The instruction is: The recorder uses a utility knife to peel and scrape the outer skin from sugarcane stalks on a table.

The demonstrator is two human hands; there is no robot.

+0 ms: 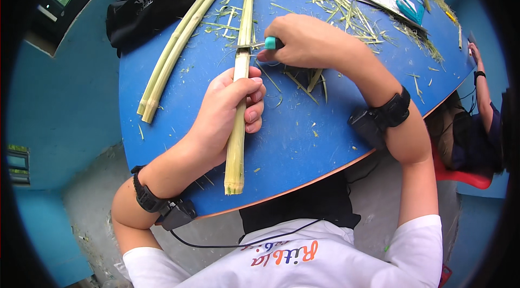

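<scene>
Head view: over the blue worktop (325,125), a green stalk (241,65) points toward the far side, its long axis leaning slightly right. The left hand (223,104) clasps it mid-length; the right hand (309,41) grips a knife (271,43), blade crosswise against it.

There is one held stalk (235,144), two stalks lying together (184,49), one held blade (257,45) and one black bag (154,11).

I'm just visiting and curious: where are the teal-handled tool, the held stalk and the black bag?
Teal-handled tool (270,43): head view, on its handle.
Held stalk (241,65): head view, on its pale middle stretch.
Black bag (154,10): head view, middle of its side.
</scene>
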